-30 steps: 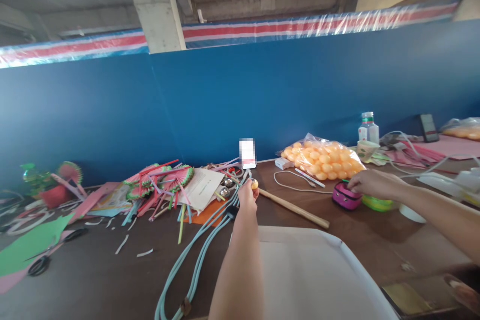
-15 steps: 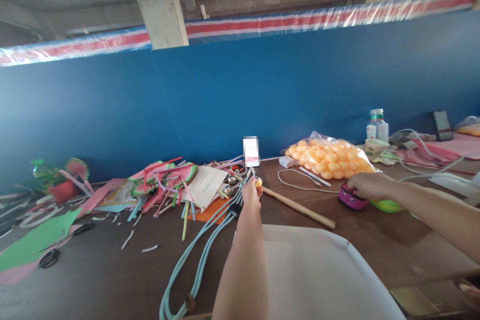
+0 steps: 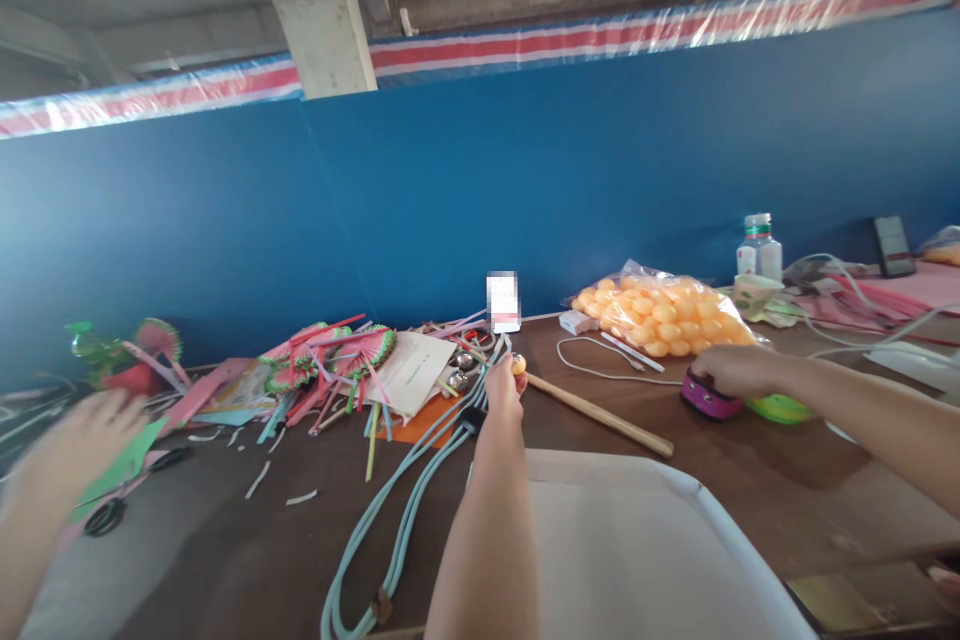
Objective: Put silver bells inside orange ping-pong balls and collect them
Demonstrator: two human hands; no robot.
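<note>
In the middle, my left hand (image 3: pixel 504 385) is closed around a small orange ball (image 3: pixel 518 364), which shows at its right side. The upper end of a wooden stick (image 3: pixel 604 413) lies close beside this hand; I cannot tell whether they touch. A phone-like device with a blurred screen (image 3: pixel 503 302) stands just beyond, and a pale blue cord (image 3: pixel 405 510) loops to the left. At the right, my right hand (image 3: pixel 727 372) grips the top of a purple rounded object (image 3: pixel 705 398), its fingertips partly hidden. A yellow-green piece (image 3: pixel 778 408) lies under that wrist.
A clear bag of orange balls (image 3: pixel 667 312) lies behind. A bottle (image 3: pixel 758 248) and paper cup (image 3: pixel 754 295) stand to its right. Paper fans and straws (image 3: pixel 337 360), scissors (image 3: pixel 105 517) and a co-worker's blurred hand (image 3: pixel 86 445) are left. A white tray-like surface (image 3: pixel 622 540) fills the front.
A co-worker's hand has come in from the left, over the green paper and scissors. My two hands stay almost where they were.
</note>
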